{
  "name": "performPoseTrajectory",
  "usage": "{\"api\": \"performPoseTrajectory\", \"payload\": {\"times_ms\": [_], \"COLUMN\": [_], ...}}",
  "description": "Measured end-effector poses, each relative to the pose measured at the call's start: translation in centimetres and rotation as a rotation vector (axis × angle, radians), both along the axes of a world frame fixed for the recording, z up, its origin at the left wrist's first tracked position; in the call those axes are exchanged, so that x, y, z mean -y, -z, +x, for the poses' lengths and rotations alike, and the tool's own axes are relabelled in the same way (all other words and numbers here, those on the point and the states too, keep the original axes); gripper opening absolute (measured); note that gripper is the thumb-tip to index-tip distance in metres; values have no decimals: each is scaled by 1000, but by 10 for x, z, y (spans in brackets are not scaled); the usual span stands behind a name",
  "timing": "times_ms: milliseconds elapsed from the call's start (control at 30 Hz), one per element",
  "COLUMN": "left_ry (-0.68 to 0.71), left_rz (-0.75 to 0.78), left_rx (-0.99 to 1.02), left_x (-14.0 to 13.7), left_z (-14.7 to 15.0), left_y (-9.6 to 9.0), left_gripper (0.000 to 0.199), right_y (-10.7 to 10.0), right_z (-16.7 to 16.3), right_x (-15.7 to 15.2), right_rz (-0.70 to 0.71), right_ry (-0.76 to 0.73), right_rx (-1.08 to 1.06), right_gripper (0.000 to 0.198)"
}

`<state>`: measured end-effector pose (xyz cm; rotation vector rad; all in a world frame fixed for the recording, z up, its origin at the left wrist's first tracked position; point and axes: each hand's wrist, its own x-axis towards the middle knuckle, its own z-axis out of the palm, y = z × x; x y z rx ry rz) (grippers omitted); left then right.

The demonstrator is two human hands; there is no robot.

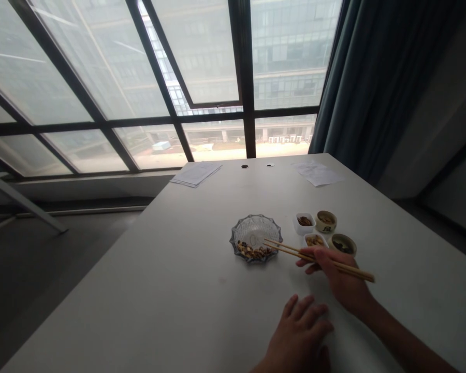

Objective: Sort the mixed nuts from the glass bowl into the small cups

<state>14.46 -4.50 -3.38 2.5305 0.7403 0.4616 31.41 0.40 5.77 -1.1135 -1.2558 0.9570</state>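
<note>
My right hand (339, 272) grips a pair of wooden chopsticks (359, 271), their tips slightly apart over the right side of a clear glass bowl (258, 224) with a scalloped rim. I cannot make out anything between the tips. Small brown and pale dried pieces (252, 250) lie along the near side of the bowl. My left hand (301, 331) rests on the table nearer to me, fingers extended and holding nothing. Beyond my right hand stand two white plastic tubs, one with dark brown pieces (305, 221), the other with yellowish pieces (315, 240), partly hidden.
Two small ceramic cups, one farther back (326, 221) and one nearer (344, 244), stand right of the tubs. Papers lie at the far left (196, 174) and far right (319, 172) of the white table (171, 290). Windows and a dark curtain (365, 93) are behind.
</note>
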Motion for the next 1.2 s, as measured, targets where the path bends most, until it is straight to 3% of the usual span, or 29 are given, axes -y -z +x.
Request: {"api": "performPoseTrajectory", "payload": {"times_ms": [167, 400, 900, 1200], "left_ry": [24, 30, 15, 7], "left_rz": [15, 40, 57, 23], "left_rx": [-1, -1, -1, 28], "left_x": [-1, -1, 2, 2], "left_z": [0, 0, 1, 1], "left_y": [2, 4, 4, 3], "left_gripper": [34, 32, 32, 32], "right_y": [4, 6, 22, -10], "right_z": [-38, -62, -66, -36], "right_x": [-36, -58, -64, -47], "right_rz": [-2, -114, -175, -131], "right_ry": [-147, -193, -60, 38], "right_rx": [88, 76, -104, -239], "right_gripper": [47, 53, 57, 49]}}
